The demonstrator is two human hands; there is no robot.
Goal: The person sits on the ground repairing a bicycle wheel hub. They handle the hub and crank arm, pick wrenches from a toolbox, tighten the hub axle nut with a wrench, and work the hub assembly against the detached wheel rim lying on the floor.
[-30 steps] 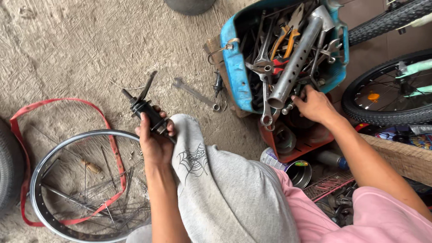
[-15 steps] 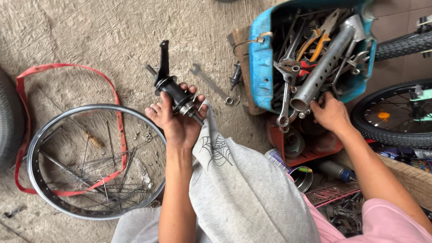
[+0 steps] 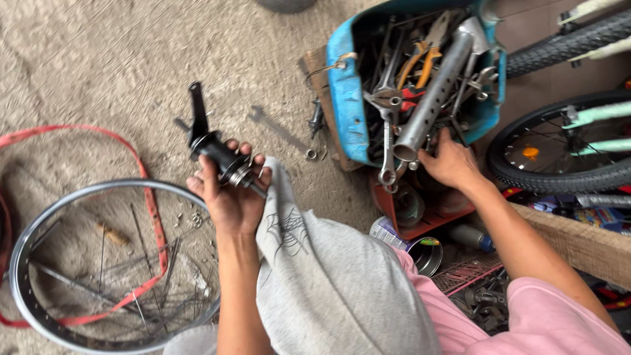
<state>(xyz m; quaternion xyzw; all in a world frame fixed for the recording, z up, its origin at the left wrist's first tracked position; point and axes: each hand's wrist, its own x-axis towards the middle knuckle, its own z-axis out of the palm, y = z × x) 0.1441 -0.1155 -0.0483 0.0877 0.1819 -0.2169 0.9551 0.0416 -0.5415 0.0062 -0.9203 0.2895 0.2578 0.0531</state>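
Gripping a black bicycle hub (image 3: 220, 156) in the left hand (image 3: 231, 197), fingers closed round its barrel above the knee, the arm of the hub pointing up. Likely heavy, rigid steel, perhaps greasy and slippery; best taken round the barrel, not the thin axle end. Reaching with the right hand (image 3: 452, 163) into the blue tool box (image 3: 345, 98), fingers curled among wrenches, grip unclear.

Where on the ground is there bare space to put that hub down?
Bare floor lies above the rim and red strip, left of the spanner. The blue toolbox, at the right hand, is crammed.
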